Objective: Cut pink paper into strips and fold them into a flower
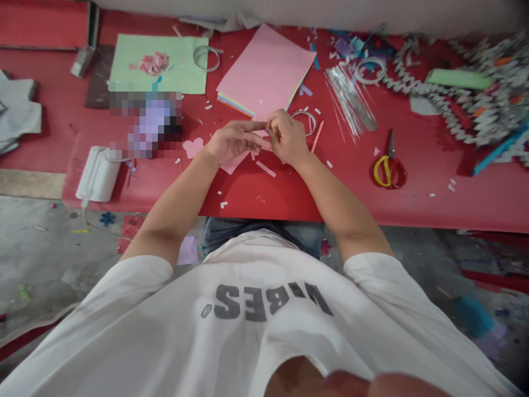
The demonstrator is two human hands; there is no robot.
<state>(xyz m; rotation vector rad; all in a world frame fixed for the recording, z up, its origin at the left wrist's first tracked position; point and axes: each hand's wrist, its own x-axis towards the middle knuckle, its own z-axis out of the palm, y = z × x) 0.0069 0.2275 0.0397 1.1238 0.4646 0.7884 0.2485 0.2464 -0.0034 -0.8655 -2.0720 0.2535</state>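
My left hand (231, 141) and my right hand (289, 138) meet over the red table (433, 182), fingertips pressed together on a small pink paper piece (261, 134). Both hands are closed in a pinch on it. A larger pink scrap (233, 164) lies under my left hand. A stack of coloured paper sheets (264, 71) with a pink top sheet lies just behind my hands. A tape ring (308, 118) sits right of my right hand.
Yellow-handled scissors (388, 165) lie to the right. A bundle of clear plastic strips (351, 99), another tape roll (370, 69) and folded paper chains (463, 99) fill the right rear. A green sheet (159, 63) and a white device (97, 173) lie left.
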